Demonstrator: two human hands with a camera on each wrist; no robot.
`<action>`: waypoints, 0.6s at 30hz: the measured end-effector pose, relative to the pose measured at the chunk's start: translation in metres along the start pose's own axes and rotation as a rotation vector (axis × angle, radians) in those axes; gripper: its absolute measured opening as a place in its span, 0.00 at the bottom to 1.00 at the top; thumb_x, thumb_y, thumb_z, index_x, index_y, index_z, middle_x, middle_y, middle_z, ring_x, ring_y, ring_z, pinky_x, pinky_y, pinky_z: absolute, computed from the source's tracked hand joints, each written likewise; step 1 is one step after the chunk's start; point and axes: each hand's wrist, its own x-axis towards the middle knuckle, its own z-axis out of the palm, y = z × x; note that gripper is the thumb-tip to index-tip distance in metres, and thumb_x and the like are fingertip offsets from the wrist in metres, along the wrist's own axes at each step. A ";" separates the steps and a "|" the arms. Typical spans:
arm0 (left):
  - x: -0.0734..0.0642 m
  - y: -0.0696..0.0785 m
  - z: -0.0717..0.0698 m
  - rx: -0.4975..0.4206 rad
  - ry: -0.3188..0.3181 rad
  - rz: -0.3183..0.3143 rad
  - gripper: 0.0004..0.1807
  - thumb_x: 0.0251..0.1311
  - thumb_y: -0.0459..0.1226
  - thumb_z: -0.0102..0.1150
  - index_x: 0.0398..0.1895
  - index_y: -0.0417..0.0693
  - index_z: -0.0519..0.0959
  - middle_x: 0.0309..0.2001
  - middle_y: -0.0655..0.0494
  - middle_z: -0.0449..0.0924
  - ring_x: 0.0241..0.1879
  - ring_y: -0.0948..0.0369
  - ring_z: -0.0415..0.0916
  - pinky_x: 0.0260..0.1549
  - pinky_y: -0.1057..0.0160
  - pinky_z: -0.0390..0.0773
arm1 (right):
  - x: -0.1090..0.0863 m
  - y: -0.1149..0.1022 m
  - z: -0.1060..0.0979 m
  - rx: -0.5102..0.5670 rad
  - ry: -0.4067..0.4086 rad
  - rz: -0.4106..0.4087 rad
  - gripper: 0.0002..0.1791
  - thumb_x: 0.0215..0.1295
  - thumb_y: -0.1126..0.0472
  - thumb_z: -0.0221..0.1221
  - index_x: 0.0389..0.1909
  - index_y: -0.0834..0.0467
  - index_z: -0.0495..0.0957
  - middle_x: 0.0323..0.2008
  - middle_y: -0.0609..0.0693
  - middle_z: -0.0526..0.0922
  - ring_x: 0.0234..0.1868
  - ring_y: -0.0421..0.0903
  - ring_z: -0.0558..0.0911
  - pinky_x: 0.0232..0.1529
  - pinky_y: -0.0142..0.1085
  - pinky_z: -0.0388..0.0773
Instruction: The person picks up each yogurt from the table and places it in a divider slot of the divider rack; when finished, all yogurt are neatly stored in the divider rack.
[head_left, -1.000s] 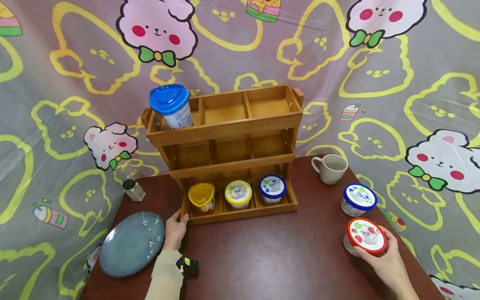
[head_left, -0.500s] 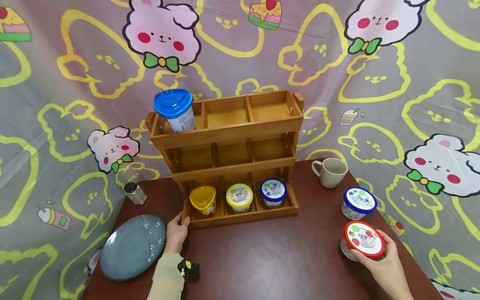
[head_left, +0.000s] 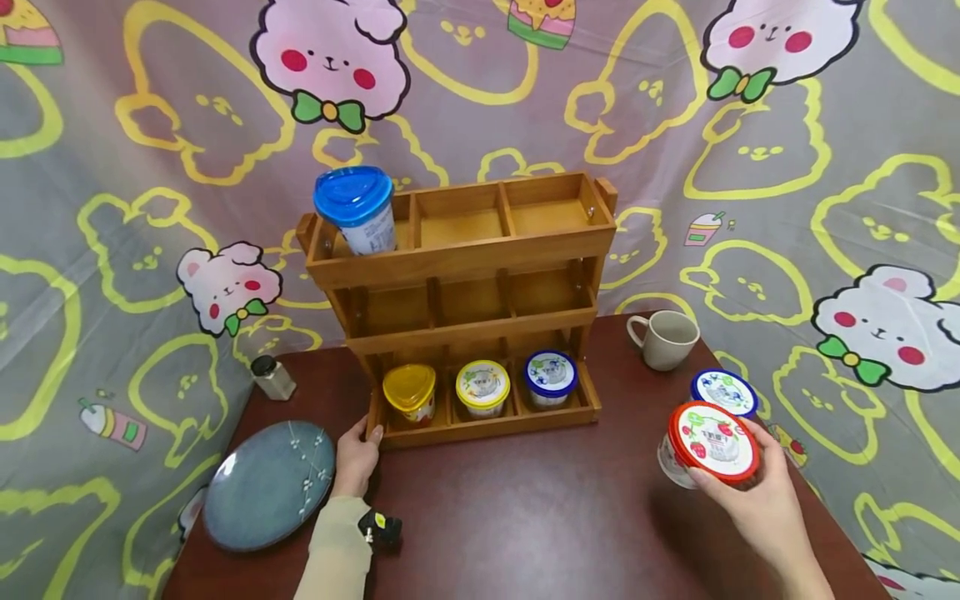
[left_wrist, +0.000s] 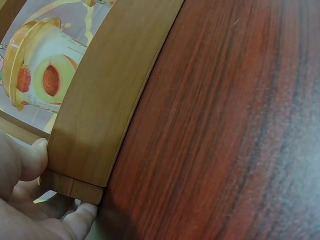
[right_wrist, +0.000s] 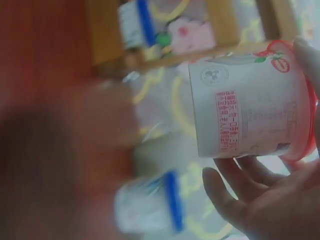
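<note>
Six lidded cups (head_left: 716, 442), one rack (head_left: 465, 254), one mug (head_left: 670, 343), one plate (head_left: 262, 492), one jar (head_left: 276, 382)

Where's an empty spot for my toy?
Bare table before the shelf, between left hand and right hand. The shelf's middle row and top row's middle and right slots look free. Crowded: the bottom row, and the right side around the mug and held red-lidded tub.

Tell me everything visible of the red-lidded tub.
The red-lidded tub is short and round, with a pale, plastic-looking wall bearing red characters and a small dark square. Its closed lid has a red rim and a white top with strawberries, green shapes and dark lettering. The right hand grips its side, lid up, apparently clear of the table; in the head view it partly hides a blue-lidded tub.
</note>
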 end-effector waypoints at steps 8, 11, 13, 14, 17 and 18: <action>-0.002 0.001 0.000 -0.002 0.020 -0.002 0.28 0.75 0.33 0.47 0.72 0.28 0.58 0.69 0.28 0.60 0.68 0.38 0.60 0.67 0.41 0.57 | 0.023 -0.078 0.000 0.005 0.032 -0.168 0.56 0.50 0.71 0.73 0.75 0.50 0.50 0.60 0.48 0.65 0.53 0.39 0.68 0.41 0.17 0.75; -0.001 0.000 0.000 0.002 0.019 -0.006 0.28 0.75 0.34 0.46 0.72 0.28 0.58 0.69 0.29 0.60 0.68 0.38 0.59 0.67 0.41 0.57 | 0.034 -0.106 0.000 0.013 0.033 -0.241 0.56 0.49 0.72 0.73 0.75 0.50 0.52 0.61 0.47 0.66 0.55 0.40 0.68 0.41 0.17 0.75; -0.001 0.001 0.000 0.003 0.015 -0.003 0.28 0.75 0.34 0.46 0.73 0.28 0.57 0.69 0.29 0.60 0.68 0.38 0.59 0.68 0.41 0.56 | 0.042 -0.124 0.001 0.023 0.021 -0.273 0.57 0.48 0.73 0.74 0.75 0.49 0.52 0.61 0.47 0.66 0.55 0.41 0.68 0.42 0.17 0.74; -0.001 0.001 -0.001 0.005 0.012 -0.004 0.28 0.75 0.34 0.45 0.73 0.28 0.57 0.70 0.29 0.59 0.68 0.38 0.59 0.68 0.42 0.56 | 0.047 -0.133 0.002 0.022 0.015 -0.285 0.57 0.48 0.72 0.74 0.75 0.49 0.52 0.62 0.48 0.66 0.56 0.41 0.68 0.42 0.17 0.74; -0.001 0.001 0.000 0.001 0.013 0.001 0.28 0.75 0.34 0.46 0.73 0.28 0.57 0.70 0.29 0.59 0.68 0.38 0.59 0.68 0.42 0.56 | 0.059 -0.161 0.005 0.015 -0.005 -0.308 0.57 0.47 0.70 0.75 0.75 0.46 0.53 0.63 0.49 0.67 0.57 0.42 0.68 0.44 0.17 0.73; -0.001 0.002 0.000 0.001 0.019 0.005 0.28 0.75 0.33 0.46 0.73 0.28 0.57 0.69 0.29 0.60 0.68 0.38 0.59 0.68 0.42 0.57 | 0.063 -0.170 0.006 0.013 -0.013 -0.318 0.58 0.47 0.69 0.76 0.75 0.45 0.52 0.63 0.49 0.67 0.57 0.42 0.68 0.44 0.17 0.73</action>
